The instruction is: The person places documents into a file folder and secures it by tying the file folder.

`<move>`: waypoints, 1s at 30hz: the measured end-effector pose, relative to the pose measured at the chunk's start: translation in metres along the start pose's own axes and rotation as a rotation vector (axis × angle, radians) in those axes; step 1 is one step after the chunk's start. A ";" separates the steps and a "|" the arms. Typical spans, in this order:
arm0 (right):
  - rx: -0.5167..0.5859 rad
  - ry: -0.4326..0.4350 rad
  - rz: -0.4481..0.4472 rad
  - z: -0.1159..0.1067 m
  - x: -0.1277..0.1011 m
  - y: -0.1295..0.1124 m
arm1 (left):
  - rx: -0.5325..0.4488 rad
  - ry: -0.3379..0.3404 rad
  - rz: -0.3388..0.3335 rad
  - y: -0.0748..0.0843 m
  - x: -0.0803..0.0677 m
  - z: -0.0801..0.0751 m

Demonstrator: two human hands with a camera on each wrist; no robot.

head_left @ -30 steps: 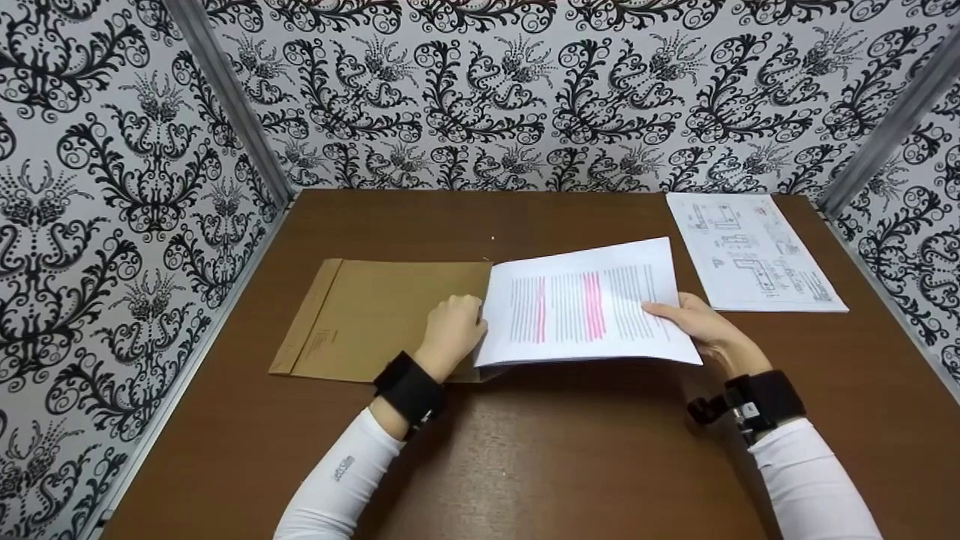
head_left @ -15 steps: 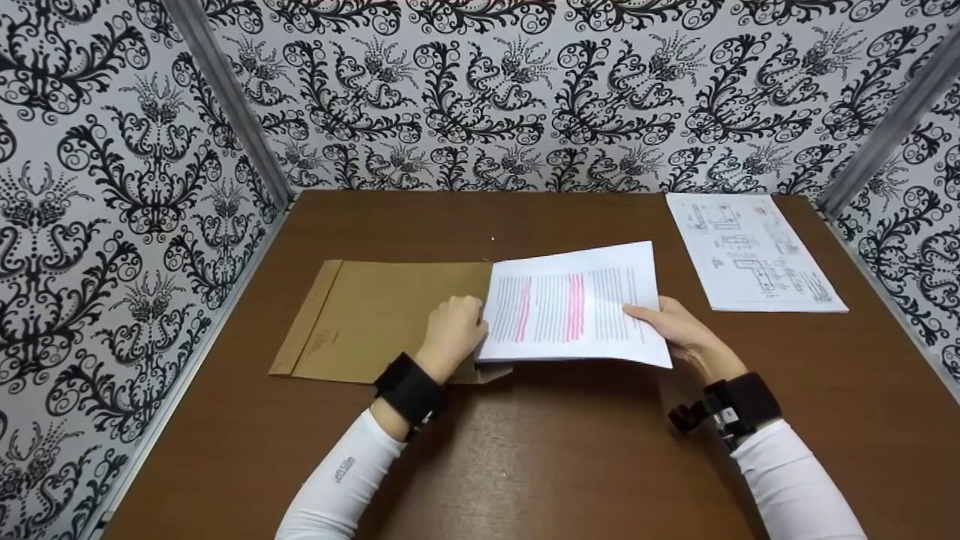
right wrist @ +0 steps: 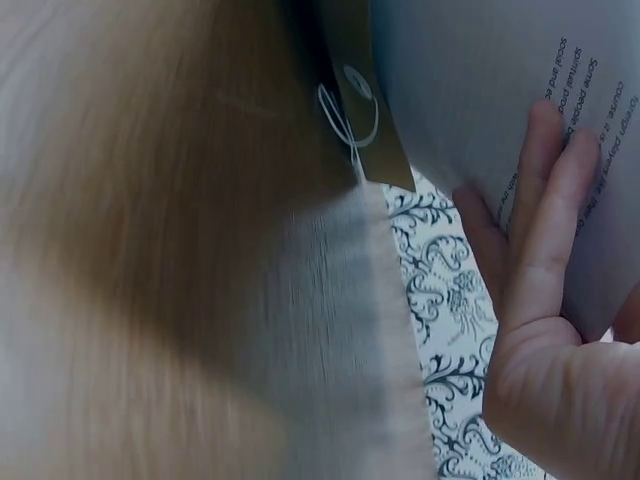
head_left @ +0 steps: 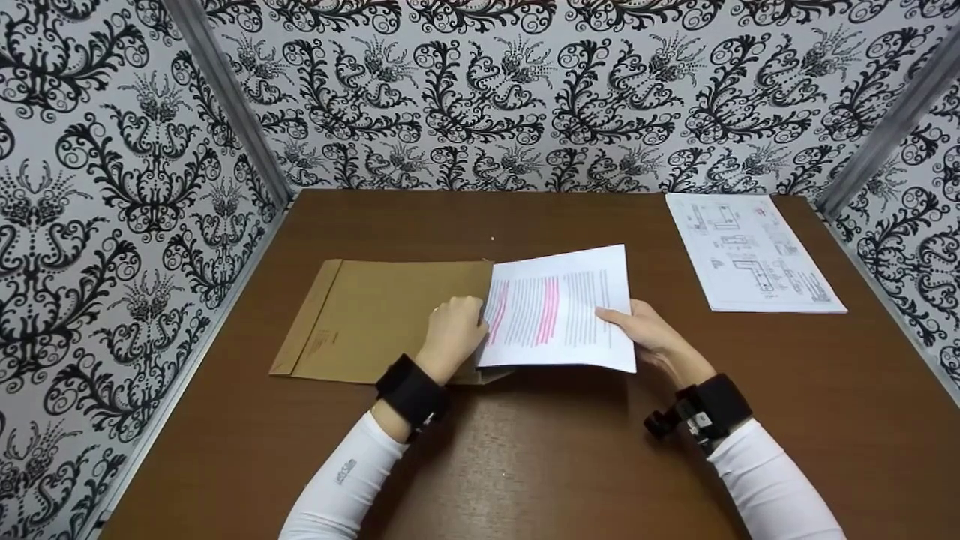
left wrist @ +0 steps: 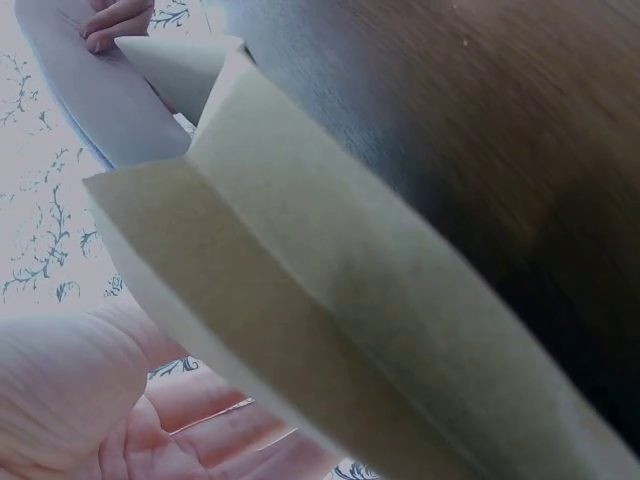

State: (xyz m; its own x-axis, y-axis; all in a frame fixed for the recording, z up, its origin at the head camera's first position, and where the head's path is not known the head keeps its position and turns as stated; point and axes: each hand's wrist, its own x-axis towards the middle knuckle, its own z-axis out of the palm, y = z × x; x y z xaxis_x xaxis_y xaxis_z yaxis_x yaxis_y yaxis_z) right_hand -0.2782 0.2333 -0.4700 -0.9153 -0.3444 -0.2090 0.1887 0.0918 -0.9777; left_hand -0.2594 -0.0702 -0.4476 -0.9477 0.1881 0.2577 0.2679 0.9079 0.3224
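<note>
Brown kraft envelope (head_left: pixel 375 319) lies flat on the wooden table (head_left: pixel 540 465), its right mouth lifted by the left hand (head_left: pixel 452 332), fingers curled around the flap edge. A printed stack with pink highlighting (head_left: pixel 559 307) enters that mouth, pinched by the right hand (head_left: pixel 652 337). Far right lies a diagram sheet (head_left: pixel 750 251).

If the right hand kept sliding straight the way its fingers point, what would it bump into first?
Most likely the left hand, which holds open the mouth of the flat brown paper envelope. The right hand points leftward, holding the white printed sheets with pink highlighted lines between them. Depth is hard to judge.
</note>
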 end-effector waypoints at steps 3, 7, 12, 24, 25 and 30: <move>-0.001 0.000 0.002 0.007 0.002 0.000 | 0.001 0.003 -0.002 0.001 0.001 0.001; 0.016 0.010 0.001 0.018 0.007 0.000 | 0.001 0.001 -0.008 0.001 0.001 0.002; 0.026 0.022 -0.003 0.029 0.013 0.000 | -0.001 0.012 0.003 0.002 0.000 0.000; 0.030 0.017 -0.009 0.046 0.023 -0.002 | -0.020 -0.002 -0.003 0.001 0.000 0.000; 0.024 0.016 -0.006 0.047 0.023 -0.002 | -0.016 -0.003 0.000 0.001 0.000 0.000; 0.003 0.013 0.007 0.052 0.026 -0.003 | 0.003 0.005 0.020 0.001 -0.001 0.000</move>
State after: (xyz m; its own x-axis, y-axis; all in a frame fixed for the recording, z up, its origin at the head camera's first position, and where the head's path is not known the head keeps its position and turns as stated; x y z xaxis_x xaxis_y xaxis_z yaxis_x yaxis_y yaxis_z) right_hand -0.2845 0.1755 -0.4735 -0.9185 -0.3314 -0.2157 0.1962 0.0916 -0.9763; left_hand -0.2579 -0.0693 -0.4473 -0.9413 0.2039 0.2690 0.2860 0.9052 0.3144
